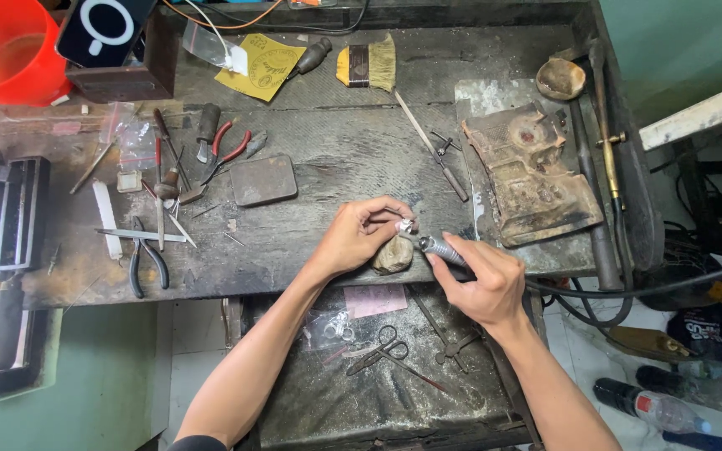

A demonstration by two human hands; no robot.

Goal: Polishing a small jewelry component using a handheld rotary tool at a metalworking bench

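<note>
At frame centre the left hand [359, 238] pinches a small silver piece [406, 225] over the bench peg [392, 255], the right hand [482, 284] closed around a rotary handpiece [440, 250]; a skidding tip could nick fingertips [390, 219] or fling the piece.

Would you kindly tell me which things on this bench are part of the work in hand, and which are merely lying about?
In use:
left hand pinching a small silver piece
right hand holding the rotary handpiece
worn bench peg under the piece

Lying about:
brush
red-handled pliers
black-handled pliers
sandpaper sheet
scissors
orange bucket
</note>
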